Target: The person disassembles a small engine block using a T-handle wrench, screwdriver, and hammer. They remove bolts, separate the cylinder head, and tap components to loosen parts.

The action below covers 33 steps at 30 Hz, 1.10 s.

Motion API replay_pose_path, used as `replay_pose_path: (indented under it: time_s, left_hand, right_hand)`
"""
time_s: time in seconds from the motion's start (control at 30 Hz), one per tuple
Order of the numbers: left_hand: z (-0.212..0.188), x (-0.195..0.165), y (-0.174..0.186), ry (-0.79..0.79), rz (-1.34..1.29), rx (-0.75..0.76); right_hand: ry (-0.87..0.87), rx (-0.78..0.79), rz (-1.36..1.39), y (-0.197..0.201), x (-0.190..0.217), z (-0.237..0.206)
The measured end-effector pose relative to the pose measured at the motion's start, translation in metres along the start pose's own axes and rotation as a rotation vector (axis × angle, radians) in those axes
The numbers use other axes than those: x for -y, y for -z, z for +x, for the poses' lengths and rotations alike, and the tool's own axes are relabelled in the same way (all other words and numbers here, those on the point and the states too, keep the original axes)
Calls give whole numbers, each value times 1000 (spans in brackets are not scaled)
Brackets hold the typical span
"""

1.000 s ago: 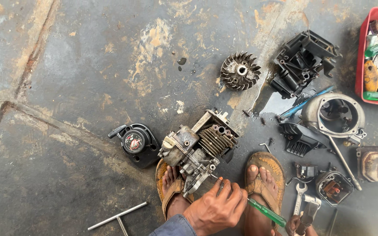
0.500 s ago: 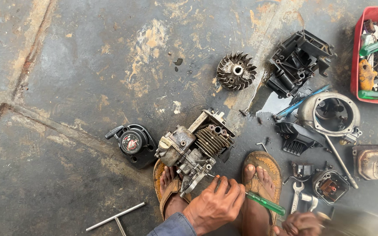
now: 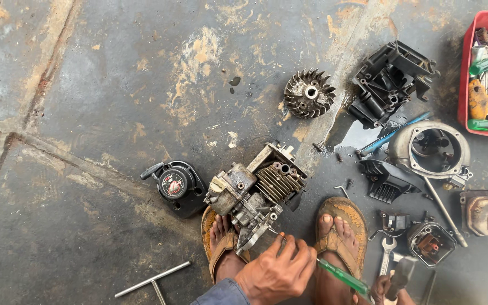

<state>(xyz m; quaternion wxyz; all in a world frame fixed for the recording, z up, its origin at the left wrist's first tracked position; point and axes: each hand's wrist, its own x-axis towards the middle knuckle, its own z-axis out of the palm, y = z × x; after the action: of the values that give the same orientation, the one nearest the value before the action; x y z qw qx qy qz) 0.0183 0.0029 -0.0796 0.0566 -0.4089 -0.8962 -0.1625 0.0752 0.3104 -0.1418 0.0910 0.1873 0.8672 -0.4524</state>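
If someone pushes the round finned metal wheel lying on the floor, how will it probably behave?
The finned wheel lies flat on the concrete floor, so it would probably slide and not roll. It looks like solid metal, so likely heavy for its size and stiff. Its thin fins may chip if dropped.

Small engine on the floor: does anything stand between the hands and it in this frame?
Nothing visible does. The left hand is right at the lower edge of the small engine, fingers around the shaft of a green-handled screwdriver whose tip reaches the engine. The right hand grips a hammer off to the side, beyond the sandalled foot.
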Motion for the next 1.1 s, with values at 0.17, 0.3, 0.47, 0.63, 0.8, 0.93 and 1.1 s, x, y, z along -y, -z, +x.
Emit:
replay_pose_path:
  time_s: [0.17,0.3,0.47,0.63,0.8,0.93,1.1]
  left_hand:
    - [-4,-2,-4,-120,-128,-57]
    - [-9,-2,-2,-183,-283,33]
    - [-13,1,17,-95,-521,97]
    - [-10,7,48,367,-611,-273]
    - [-19,13,66,1143,-741,-415]
    - [-26,14,66,1134,-768,-484]
    - [-26,10,64,1092,-796,-400]
  right_hand:
    - [-5,2,-105,1,18,5]
    - [-72,-28,-260,12,39,10]
    - [-232,-29,-454,14,59,28]
    - [112,-103,-530,-2,82,40]
    - [505,51,-627,-19,130,35]
    - [819,546,-839,-56,168,50]
    - [694,359,-1141,-94,192,54]
